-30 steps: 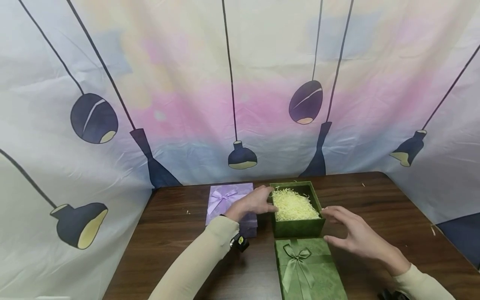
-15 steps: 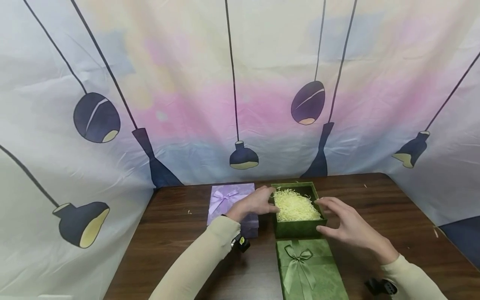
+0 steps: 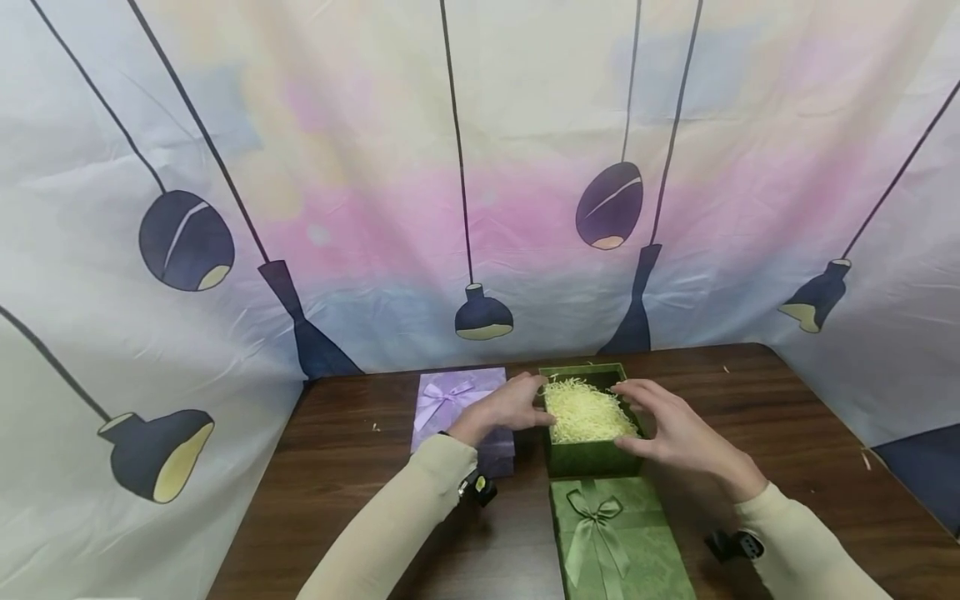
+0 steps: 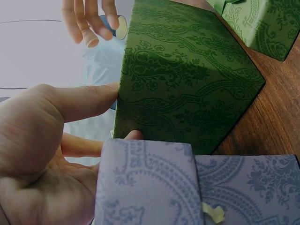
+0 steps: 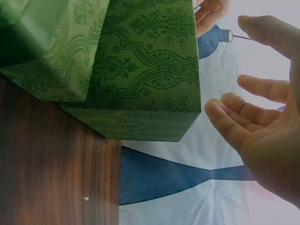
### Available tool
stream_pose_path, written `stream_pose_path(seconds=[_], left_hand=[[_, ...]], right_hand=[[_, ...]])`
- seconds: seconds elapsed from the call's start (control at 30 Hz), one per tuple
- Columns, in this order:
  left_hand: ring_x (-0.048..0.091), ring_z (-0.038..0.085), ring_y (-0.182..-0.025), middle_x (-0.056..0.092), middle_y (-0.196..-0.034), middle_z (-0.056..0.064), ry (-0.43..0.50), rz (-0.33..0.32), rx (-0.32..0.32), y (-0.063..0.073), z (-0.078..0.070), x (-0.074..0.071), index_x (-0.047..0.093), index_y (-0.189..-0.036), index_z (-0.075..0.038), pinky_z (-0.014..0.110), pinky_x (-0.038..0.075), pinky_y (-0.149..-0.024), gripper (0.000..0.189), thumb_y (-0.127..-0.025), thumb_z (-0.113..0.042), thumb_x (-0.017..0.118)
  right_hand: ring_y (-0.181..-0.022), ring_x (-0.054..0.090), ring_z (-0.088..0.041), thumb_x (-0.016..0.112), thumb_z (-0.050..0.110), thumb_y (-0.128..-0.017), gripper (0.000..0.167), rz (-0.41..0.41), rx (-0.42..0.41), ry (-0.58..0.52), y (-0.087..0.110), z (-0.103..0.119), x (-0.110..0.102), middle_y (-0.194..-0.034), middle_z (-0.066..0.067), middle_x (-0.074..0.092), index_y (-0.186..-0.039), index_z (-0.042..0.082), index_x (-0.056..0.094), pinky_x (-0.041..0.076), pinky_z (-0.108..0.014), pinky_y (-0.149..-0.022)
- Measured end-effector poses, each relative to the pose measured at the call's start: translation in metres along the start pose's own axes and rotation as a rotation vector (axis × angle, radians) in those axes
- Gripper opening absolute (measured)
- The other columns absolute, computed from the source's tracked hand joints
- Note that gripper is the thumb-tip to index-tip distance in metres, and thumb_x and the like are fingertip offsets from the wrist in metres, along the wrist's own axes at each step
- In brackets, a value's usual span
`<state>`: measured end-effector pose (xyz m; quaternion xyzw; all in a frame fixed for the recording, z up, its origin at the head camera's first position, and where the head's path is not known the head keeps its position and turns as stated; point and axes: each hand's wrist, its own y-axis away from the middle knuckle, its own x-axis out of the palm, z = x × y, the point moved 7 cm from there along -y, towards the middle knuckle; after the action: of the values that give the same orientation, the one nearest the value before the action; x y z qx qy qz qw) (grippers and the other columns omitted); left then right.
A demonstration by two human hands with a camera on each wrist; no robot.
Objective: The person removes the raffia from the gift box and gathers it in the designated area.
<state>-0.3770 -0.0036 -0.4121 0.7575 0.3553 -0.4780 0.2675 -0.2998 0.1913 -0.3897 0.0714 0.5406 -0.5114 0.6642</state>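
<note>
A person wears loose cream long sleeves (image 3: pixel 397 521), with a small black camera (image 3: pixel 738 546) at each wrist.

A green box (image 5: pixel 154 56) with a darker scrolling pattern fills the upper middle, one corner towards the camera. A lid (image 5: pixel 70 65) in matching green overlaps it at upper left, cut off by the frame and crossed by a smooth, glossy band (image 5: pixel 40 35). At right, the right grip (image 5: pixel 276 145) is held with thumb and fingers apart, fingertips just beside the box's edge. Some fingers of the left grip (image 5: pixel 211 16) show beyond the box. The wooden worktop (image 5: pixel 51 164) bears a pale scrap (image 5: pixel 86 198); behind hangs a light cloth (image 5: pixel 220 201) with blue shapes.
</note>
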Motion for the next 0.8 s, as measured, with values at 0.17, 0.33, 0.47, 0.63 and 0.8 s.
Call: stream_pose_path(seconds=[0.17,0.33,0.47,0.63,0.8], left_hand=[[0.05,0.027,-0.127,0.054,-0.136,0.017,-0.005,-0.004,0.003,0.002,0.0,0.0,0.043,-0.143,0.003,0.035,0.041,-0.107,0.074,-0.087,-0.033,0.073],[0.05,0.027,-0.127,0.054,-0.137,0.017,0.0,-0.006,0.005,0.002,-0.001,0.0,0.041,-0.144,0.003,0.035,0.041,-0.108,0.074,-0.087,-0.033,0.073],[0.05,0.026,-0.126,0.054,-0.136,0.017,-0.006,-0.012,0.011,0.003,-0.001,0.0,0.042,-0.144,0.003,0.035,0.041,-0.107,0.074,-0.087,-0.033,0.073],[0.05,0.026,-0.126,0.054,-0.136,0.017,0.002,-0.01,0.006,0.002,-0.001,-0.001,0.042,-0.144,0.003,0.035,0.041,-0.107,0.074,-0.087,-0.033,0.073],[0.05,0.025,-0.125,0.054,-0.136,0.017,-0.001,-0.009,0.0,0.001,-0.001,0.0,0.043,-0.143,0.003,0.035,0.041,-0.106,0.074,-0.087,-0.033,0.073]], right_hand=[[-0.1,0.065,-0.027,0.083,0.025,-0.076,0.069,0.01,-0.016,0.011,-0.008,-0.002,0.006,-0.129,-0.015,0.056,-0.134,0.0,0.054,0.055,-0.044,-0.083],[-0.105,0.063,-0.028,0.082,0.031,-0.077,0.069,0.024,-0.014,0.046,-0.015,-0.004,0.011,-0.128,-0.014,0.057,-0.134,0.003,0.055,0.053,-0.047,-0.085],[-0.112,0.06,-0.03,0.082,0.033,-0.077,0.07,0.059,0.004,0.043,-0.019,-0.005,0.016,-0.129,-0.014,0.057,-0.135,0.003,0.054,0.051,-0.049,-0.089],[-0.117,0.057,-0.032,0.081,0.035,-0.078,0.071,0.078,0.012,0.03,-0.023,-0.007,0.019,-0.132,-0.014,0.055,-0.136,0.005,0.053,0.049,-0.051,-0.092],[-0.119,0.056,-0.033,0.08,0.036,-0.079,0.071,0.095,0.03,0.024,-0.025,-0.011,0.023,-0.134,-0.015,0.054,-0.137,0.007,0.052,0.049,-0.052,-0.093]])
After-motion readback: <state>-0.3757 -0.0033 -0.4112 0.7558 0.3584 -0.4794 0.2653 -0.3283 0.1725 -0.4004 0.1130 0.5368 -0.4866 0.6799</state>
